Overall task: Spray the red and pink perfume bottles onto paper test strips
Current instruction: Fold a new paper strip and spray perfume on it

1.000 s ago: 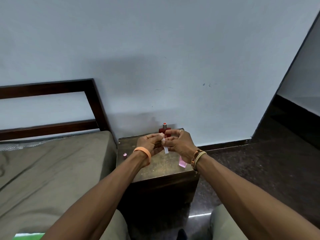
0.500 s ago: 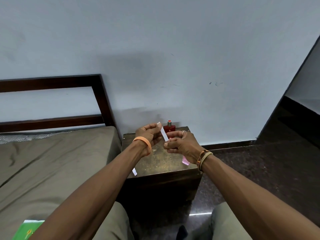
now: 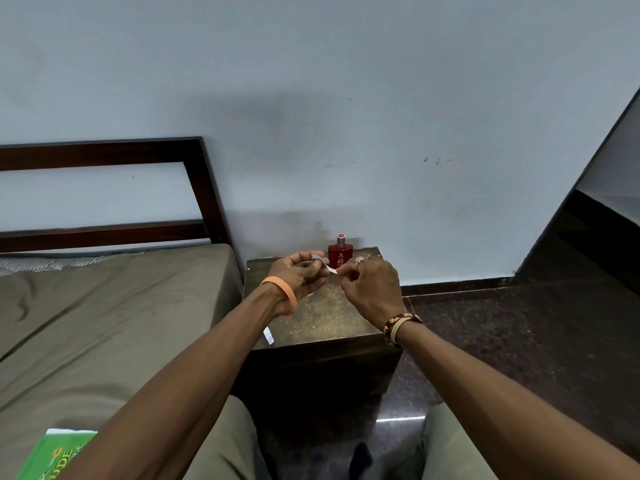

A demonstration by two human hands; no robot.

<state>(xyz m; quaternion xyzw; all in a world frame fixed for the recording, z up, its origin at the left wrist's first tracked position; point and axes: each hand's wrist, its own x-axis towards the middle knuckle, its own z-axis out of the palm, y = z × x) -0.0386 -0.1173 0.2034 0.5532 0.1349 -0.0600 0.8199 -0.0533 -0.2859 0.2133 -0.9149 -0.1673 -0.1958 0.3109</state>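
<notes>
Centre frame: left hand [image 3: 299,277] and right hand [image 3: 369,284] now pinch opposite ends of a paper test strip [image 3: 325,264], lowered before the red perfume bottle [image 3: 340,255] on the tabletop [image 3: 322,317]; pink bottle hidden; spraying seems imminent.

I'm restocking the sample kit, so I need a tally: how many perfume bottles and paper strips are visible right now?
Red perfume bottle: 1
Pink perfume bottle: 0 in view
Paper strip held between both hands: 1
Paper strip lying on the wooden side table: 1
Total: 3
</notes>
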